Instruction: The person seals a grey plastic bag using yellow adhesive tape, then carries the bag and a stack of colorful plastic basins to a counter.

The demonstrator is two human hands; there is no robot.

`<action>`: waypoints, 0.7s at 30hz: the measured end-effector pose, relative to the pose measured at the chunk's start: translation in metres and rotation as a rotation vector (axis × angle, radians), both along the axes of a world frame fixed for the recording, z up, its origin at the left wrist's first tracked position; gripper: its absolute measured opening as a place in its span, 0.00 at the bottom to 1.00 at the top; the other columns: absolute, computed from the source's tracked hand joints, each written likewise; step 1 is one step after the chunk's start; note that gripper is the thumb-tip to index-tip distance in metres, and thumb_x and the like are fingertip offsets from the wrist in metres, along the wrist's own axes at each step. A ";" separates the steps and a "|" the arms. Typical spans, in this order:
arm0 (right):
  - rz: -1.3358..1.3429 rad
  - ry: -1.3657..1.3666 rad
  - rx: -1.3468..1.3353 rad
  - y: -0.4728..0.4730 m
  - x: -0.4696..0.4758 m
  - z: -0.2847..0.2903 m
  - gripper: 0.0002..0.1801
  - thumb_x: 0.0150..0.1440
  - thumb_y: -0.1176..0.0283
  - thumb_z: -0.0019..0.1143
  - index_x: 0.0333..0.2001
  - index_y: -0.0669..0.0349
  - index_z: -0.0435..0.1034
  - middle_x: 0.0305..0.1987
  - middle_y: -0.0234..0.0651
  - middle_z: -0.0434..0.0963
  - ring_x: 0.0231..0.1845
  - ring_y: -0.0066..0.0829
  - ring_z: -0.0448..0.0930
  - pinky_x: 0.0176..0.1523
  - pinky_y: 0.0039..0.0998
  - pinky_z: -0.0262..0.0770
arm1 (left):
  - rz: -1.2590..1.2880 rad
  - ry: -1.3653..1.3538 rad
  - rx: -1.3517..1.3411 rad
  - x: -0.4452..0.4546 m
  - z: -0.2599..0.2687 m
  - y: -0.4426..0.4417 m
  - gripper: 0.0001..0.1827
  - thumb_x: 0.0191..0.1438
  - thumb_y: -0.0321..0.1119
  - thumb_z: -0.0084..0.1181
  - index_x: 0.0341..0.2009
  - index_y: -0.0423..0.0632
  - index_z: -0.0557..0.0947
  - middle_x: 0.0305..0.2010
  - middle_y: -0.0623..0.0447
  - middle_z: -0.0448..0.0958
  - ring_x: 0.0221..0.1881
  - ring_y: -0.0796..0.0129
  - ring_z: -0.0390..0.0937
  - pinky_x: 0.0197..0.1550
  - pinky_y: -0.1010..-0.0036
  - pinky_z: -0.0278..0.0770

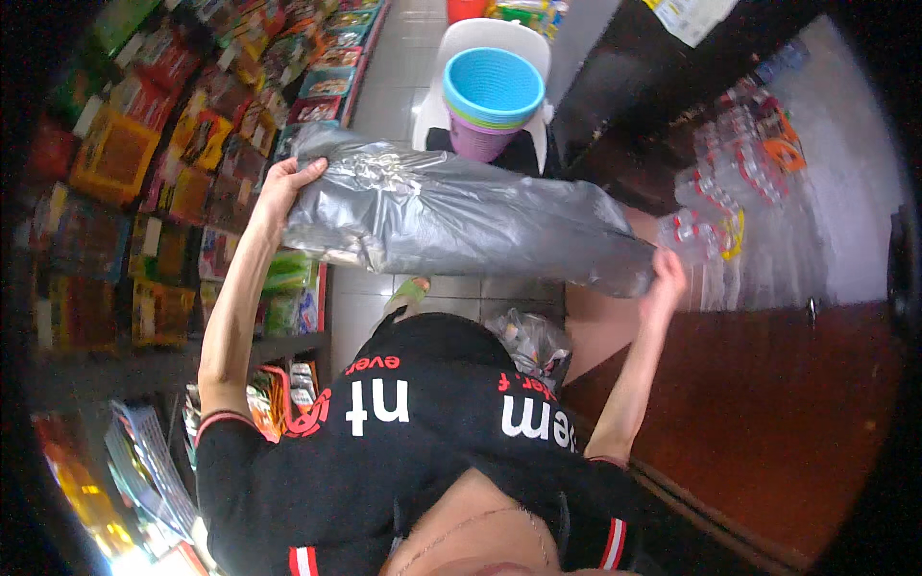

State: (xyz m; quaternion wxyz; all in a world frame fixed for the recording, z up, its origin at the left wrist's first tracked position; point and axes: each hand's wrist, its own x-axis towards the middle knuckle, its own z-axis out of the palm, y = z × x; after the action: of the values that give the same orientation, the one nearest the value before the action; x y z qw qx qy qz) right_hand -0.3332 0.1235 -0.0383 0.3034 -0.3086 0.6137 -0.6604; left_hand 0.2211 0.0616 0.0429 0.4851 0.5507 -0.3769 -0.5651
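A long dark grey plastic bag [461, 212] is stretched sideways in front of my body, its film shiny and creased. My left hand [292, 183] grips its left end, with the thumb lying on top of the plastic. At the other end my right hand [664, 277] is closed on the bag's lower corner and looks slightly blurred. What the bag holds, if anything, cannot be made out. Just beyond its far edge stands a stack of plastic baskets [493, 90], blue on top with green and purple beneath.
The baskets rest on a white plastic chair [475, 36]. Shelves of packaged goods [180, 151] line the left side. To the right, several clear bottles with red caps [735, 173] stand beyond a reddish-brown wooden surface [749, 389]. A filled plastic bag [533, 342] sits on the tiled floor [360, 291].
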 end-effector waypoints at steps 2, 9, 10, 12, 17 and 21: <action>-0.060 -0.039 -0.192 -0.018 -0.001 -0.011 0.07 0.58 0.73 0.52 0.36 0.67 0.72 0.39 0.40 0.77 0.43 0.29 0.74 0.53 0.30 0.65 | 0.029 -0.049 -0.060 -0.014 0.008 -0.035 0.14 0.51 0.35 0.62 0.40 0.41 0.80 0.35 0.53 0.80 0.34 0.71 0.77 0.39 0.74 0.75; -0.092 -0.015 -0.436 -0.014 0.007 0.026 0.11 0.63 0.67 0.45 0.38 0.64 0.69 0.40 0.38 0.75 0.44 0.26 0.71 0.54 0.29 0.63 | -0.207 0.008 -0.384 -0.033 0.044 -0.096 0.34 0.49 0.22 0.59 0.61 0.47 0.64 0.38 0.51 0.80 0.36 0.72 0.78 0.43 0.76 0.75; -0.072 -0.036 -0.461 -0.012 0.008 0.024 0.11 0.63 0.67 0.45 0.39 0.64 0.68 0.40 0.37 0.74 0.44 0.26 0.71 0.54 0.29 0.63 | -0.264 0.092 -0.526 -0.044 0.052 -0.094 0.39 0.48 0.19 0.58 0.65 0.50 0.58 0.41 0.49 0.79 0.39 0.71 0.77 0.46 0.76 0.75; -0.007 -0.042 -0.480 -0.009 0.012 0.026 0.11 0.62 0.65 0.46 0.41 0.62 0.67 0.41 0.35 0.73 0.45 0.26 0.70 0.53 0.29 0.63 | -0.307 -0.027 -0.608 -0.041 0.047 -0.116 0.30 0.48 0.19 0.57 0.58 0.46 0.69 0.41 0.51 0.79 0.40 0.74 0.76 0.45 0.80 0.73; 0.082 0.074 -0.382 0.001 0.050 0.064 0.11 0.56 0.68 0.58 0.33 0.57 0.62 0.39 0.33 0.71 0.43 0.26 0.69 0.52 0.29 0.62 | -0.356 -0.256 -0.524 -0.015 0.027 -0.184 0.11 0.50 0.21 0.57 0.40 0.42 0.82 0.28 0.61 0.78 0.30 0.82 0.70 0.35 0.86 0.67; -0.035 0.160 -0.512 -0.003 0.077 0.076 0.11 0.58 0.70 0.54 0.32 0.56 0.58 0.47 0.43 0.72 0.51 0.36 0.72 0.59 0.42 0.62 | -0.406 -0.250 -0.911 -0.031 0.032 -0.211 0.02 0.50 0.27 0.58 0.29 0.42 0.79 0.53 0.48 0.74 0.56 0.67 0.68 0.57 0.74 0.62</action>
State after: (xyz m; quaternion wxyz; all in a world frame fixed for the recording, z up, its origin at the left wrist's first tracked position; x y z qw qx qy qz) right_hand -0.2566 0.1203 0.0381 0.1546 -0.4159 0.4540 -0.7726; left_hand 0.1904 -0.1495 0.0750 0.5075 0.2625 -0.7394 -0.3560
